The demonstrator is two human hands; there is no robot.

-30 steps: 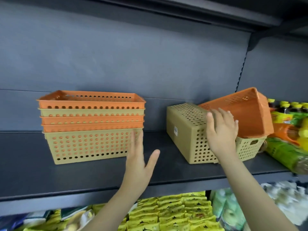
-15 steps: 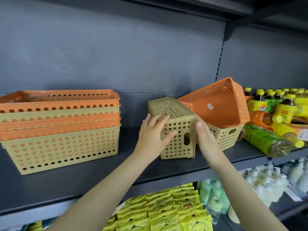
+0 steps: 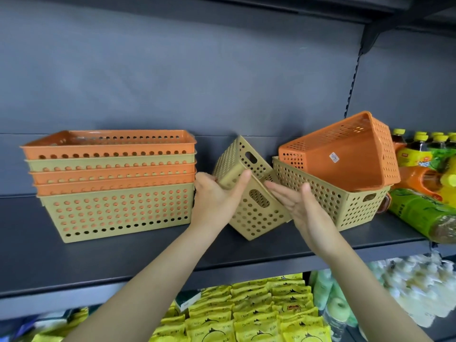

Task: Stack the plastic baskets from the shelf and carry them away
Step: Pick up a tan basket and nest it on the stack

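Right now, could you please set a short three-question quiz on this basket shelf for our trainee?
1. True or false: both hands hold the tilted tan basket.
2. How many baskets are in the nested stack on the left?
3. The tipped orange basket rests in: A) another tan basket, B) the stack, C) the bottles.

Key:
1. True: left hand and right hand grip it.
2. Five.
3. A.

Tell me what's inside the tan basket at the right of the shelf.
An orange basket lies tilted inside the tan basket, its base with a sticker facing the camera. Whatever sits beneath it on the tan basket's floor is covered.
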